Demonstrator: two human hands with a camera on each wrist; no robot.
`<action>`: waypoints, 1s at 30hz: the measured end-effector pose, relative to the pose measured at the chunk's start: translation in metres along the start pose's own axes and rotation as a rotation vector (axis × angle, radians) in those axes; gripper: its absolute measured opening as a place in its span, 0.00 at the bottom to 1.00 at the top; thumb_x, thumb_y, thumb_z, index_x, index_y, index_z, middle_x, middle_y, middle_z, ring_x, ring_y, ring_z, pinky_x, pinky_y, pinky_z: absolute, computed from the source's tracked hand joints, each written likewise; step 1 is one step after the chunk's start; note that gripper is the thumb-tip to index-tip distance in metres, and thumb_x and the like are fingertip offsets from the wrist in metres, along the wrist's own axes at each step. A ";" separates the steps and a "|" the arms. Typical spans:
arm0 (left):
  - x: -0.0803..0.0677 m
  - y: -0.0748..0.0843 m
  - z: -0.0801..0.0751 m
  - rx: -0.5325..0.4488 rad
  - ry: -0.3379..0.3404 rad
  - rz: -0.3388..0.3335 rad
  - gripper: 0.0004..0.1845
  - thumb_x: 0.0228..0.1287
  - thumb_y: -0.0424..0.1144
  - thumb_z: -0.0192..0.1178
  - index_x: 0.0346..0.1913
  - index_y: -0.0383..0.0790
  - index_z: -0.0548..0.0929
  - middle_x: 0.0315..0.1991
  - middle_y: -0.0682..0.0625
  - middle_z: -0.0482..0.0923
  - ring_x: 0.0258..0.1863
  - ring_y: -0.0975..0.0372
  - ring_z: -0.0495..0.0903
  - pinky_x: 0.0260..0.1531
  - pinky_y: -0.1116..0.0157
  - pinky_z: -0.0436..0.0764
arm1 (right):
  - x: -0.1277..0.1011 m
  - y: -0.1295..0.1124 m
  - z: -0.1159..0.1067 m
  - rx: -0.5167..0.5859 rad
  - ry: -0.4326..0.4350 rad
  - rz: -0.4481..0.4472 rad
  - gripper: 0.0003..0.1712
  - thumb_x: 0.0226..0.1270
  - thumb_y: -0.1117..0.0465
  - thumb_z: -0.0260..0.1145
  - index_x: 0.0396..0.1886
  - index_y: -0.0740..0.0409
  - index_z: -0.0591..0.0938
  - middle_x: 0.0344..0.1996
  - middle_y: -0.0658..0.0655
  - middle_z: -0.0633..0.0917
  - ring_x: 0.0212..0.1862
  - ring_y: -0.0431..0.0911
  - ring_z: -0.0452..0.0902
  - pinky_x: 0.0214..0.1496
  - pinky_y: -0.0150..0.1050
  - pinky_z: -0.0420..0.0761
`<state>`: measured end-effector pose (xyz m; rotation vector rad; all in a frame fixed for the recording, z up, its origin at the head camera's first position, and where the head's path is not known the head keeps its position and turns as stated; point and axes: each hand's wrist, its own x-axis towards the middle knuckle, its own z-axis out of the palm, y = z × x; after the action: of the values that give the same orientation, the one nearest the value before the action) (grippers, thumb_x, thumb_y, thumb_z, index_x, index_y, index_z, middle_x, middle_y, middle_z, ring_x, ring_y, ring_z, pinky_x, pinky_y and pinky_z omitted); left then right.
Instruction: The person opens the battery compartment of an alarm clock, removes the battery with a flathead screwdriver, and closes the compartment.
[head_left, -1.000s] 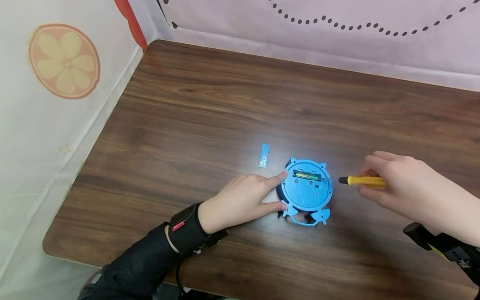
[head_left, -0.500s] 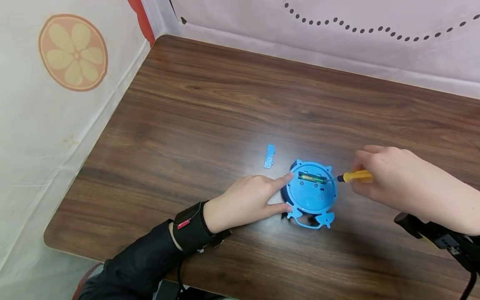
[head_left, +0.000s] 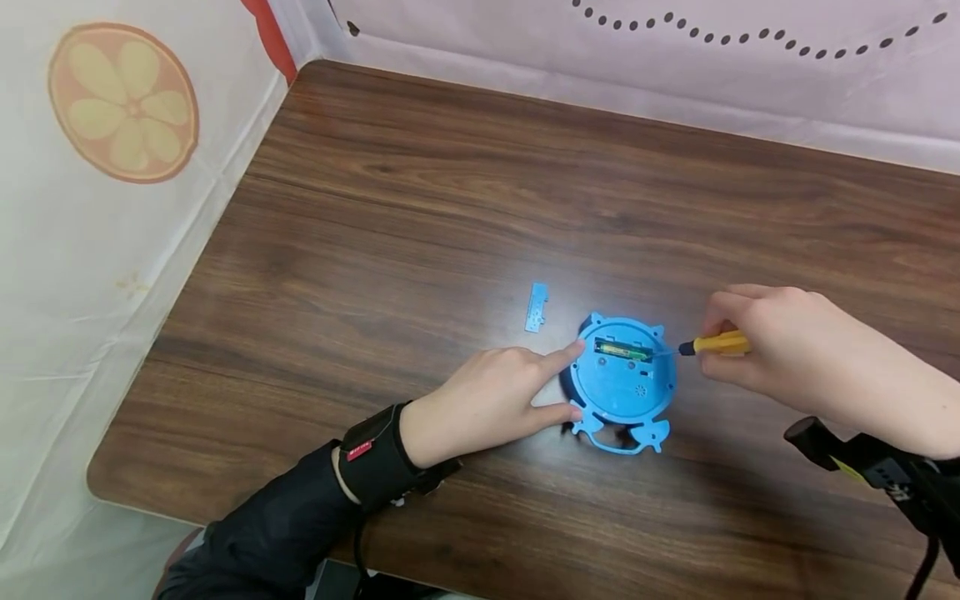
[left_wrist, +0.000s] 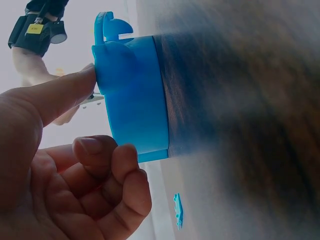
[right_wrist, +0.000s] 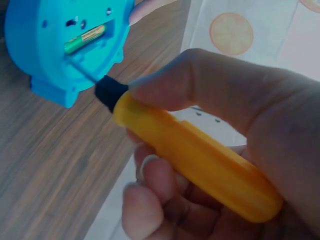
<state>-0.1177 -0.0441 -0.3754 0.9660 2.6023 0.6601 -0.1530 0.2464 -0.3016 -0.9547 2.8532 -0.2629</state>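
Small blue cover [head_left: 536, 307] lies near clock [head_left: 622, 383]

Only a small blue cover [head_left: 536, 307] lies left of the clock [head_left: 622, 379].

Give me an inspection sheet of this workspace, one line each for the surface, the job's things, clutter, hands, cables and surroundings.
Surface: dark wood-grain table, glare patch near the middle.
Job's things: round blue toy lying back up, battery slot open with a green battery inside; yellow screwdriver with its tip at the slot's right end.
Clutter: small blue cover piece lying apart, left of the toy.
Hands: left hand steadies the toy's left edge with forefinger and thumb; right hand grips the screwdriver handle.
Cables: dark cord hanging from the right wrist strap.
Surroundings: pale cloth backdrop with an orange-slice print at left, dotted pattern behind.
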 end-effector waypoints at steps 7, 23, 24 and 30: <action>-0.006 -0.001 -0.004 0.003 0.001 -0.028 0.39 0.69 0.60 0.62 0.76 0.46 0.67 0.18 0.58 0.69 0.19 0.66 0.66 0.19 0.70 0.62 | -0.002 -0.001 0.002 0.011 0.088 -0.071 0.16 0.44 0.65 0.81 0.30 0.54 0.81 0.24 0.45 0.80 0.20 0.35 0.65 0.19 0.32 0.69; -0.016 -0.002 -0.006 0.013 0.030 -0.020 0.38 0.68 0.59 0.62 0.76 0.46 0.67 0.18 0.58 0.68 0.19 0.67 0.66 0.19 0.70 0.62 | -0.013 0.002 0.007 0.060 0.097 -0.029 0.12 0.52 0.63 0.75 0.33 0.48 0.81 0.14 0.36 0.71 0.15 0.30 0.56 0.17 0.32 0.61; -0.017 -0.002 -0.006 0.011 0.033 -0.018 0.38 0.68 0.59 0.62 0.76 0.46 0.67 0.18 0.58 0.68 0.19 0.67 0.66 0.19 0.70 0.62 | -0.015 0.004 0.009 0.066 0.100 -0.023 0.12 0.52 0.63 0.75 0.33 0.48 0.81 0.15 0.36 0.71 0.15 0.30 0.56 0.17 0.32 0.62; -0.021 -0.002 -0.007 0.007 0.046 -0.015 0.38 0.68 0.59 0.63 0.75 0.45 0.68 0.17 0.58 0.68 0.18 0.67 0.65 0.18 0.70 0.61 | -0.022 0.010 0.016 0.115 0.108 0.015 0.13 0.54 0.62 0.76 0.34 0.43 0.81 0.17 0.38 0.74 0.17 0.31 0.59 0.18 0.32 0.63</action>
<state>-0.1069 -0.0618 -0.3683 0.9434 2.6513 0.6774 -0.1389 0.2658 -0.3183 -0.9238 2.9032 -0.4853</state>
